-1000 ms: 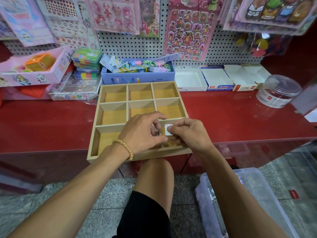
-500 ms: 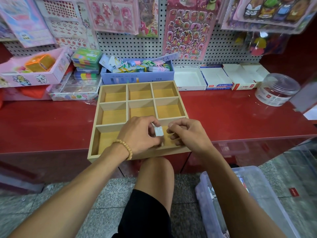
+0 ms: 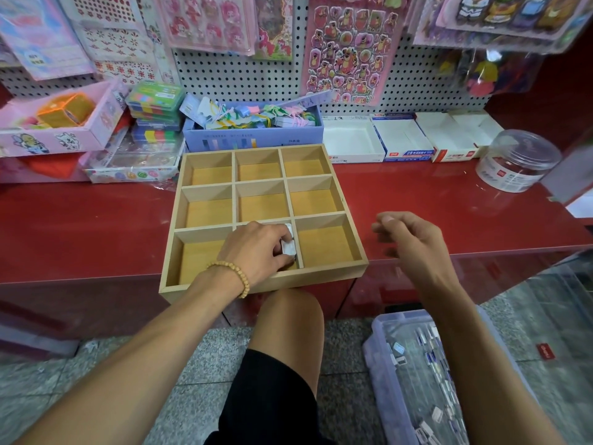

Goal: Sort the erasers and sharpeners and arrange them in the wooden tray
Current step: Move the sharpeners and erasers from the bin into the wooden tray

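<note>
The wooden tray (image 3: 330, 277), divided into several compartments, sits at the front edge of the red counter. My left hand (image 3: 256, 252) is down in the front middle compartment, fingers curled round small white erasers (image 3: 287, 244) against the divider. My right hand (image 3: 409, 239) hovers above the counter to the right of the tray, fingers loosely curled with nothing in them. The other compartments show bare wood.
A clear plastic bin (image 3: 382, 348) with several small erasers and sharpeners stands on the floor at lower right. Open white boxes (image 3: 351, 139), a blue box (image 3: 253, 138) and a clear round tub (image 3: 518, 162) line the counter's back. My knee (image 3: 288, 319) is under the tray.
My right hand let go of the eraser and pulled out of the tray to the right. My left hand stayed in the front middle compartment, still holding the erasers.
</note>
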`<state>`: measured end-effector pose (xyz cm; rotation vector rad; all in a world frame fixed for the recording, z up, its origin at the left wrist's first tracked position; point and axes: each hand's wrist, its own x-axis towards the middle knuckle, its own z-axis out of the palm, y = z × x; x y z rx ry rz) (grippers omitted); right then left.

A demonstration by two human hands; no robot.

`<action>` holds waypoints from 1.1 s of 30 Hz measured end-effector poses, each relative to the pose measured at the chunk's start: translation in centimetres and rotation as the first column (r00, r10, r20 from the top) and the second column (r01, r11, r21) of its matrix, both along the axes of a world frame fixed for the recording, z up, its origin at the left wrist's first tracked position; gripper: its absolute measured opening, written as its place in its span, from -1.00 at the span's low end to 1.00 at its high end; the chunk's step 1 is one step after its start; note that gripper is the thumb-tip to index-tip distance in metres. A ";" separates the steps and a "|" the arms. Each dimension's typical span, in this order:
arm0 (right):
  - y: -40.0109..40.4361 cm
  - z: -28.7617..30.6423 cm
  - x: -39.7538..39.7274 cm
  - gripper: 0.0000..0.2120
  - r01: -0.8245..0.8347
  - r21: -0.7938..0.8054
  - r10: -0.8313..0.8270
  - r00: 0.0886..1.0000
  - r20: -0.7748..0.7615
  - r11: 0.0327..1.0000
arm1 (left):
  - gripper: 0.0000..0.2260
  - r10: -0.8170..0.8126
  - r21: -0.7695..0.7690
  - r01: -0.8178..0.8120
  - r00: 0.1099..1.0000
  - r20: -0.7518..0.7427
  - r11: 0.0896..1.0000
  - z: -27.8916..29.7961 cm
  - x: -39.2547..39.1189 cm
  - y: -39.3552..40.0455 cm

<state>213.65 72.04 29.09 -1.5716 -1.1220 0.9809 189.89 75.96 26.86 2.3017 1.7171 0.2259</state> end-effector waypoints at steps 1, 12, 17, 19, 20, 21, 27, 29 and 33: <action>-0.2 -0.2 0.3 -0.82 0.003 0.000 -0.003 1.000 0.015 1.000 | -0.73 -0.001 0.009 0.001 1.000 -0.001 1.000 -0.1 0.0 0.0; -1.7 -1.1 1.5 -0.84 -0.029 -0.009 0.030 0.996 0.085 1.000 | -0.73 0.006 0.032 -0.007 0.999 0.052 0.999 0.9 -0.4 -0.9; -2.8 -0.5 1.9 -0.84 -0.026 0.027 0.022 0.992 0.123 0.999 | -0.84 0.061 0.049 -0.083 0.938 0.341 0.995 2.7 0.7 -3.2; -3.5 -0.1 2.2 -0.84 -0.020 0.047 0.013 0.991 0.135 0.999 | -0.87 0.053 -0.003 -0.059 0.871 0.489 0.998 3.5 1.8 -4.7; -3.9 0.1 2.4 -0.84 -0.017 0.058 0.009 0.991 0.136 0.998 | -0.88 0.045 -0.030 -0.034 0.834 0.549 0.999 3.7 2.4 -5.6; -4.4 0.3 2.6 -0.84 -0.011 0.066 0.002 0.990 0.141 0.998 | -0.89 0.042 -0.055 -0.010 0.795 0.606 0.998 3.8 3.1 -6.4; -8.7 -0.1 5.8 -0.88 0.067 0.079 -0.079 0.985 0.151 0.995 | -0.92 0.061 -0.194 0.114 0.695 0.717 0.974 1.6 8.0 -11.1; -10.4 -1.0 7.6 -0.89 0.121 0.083 -0.131 0.982 0.134 0.989 | -0.92 0.033 -0.210 0.157 0.722 0.691 0.965 0.5 10.3 -12.5; -13.7 -4.2 11.1 -0.88 0.248 0.051 -0.252 0.964 0.085 0.967 | -0.91 -0.056 -0.241 0.265 0.773 0.632 0.933 -2.7 15.1 -14.2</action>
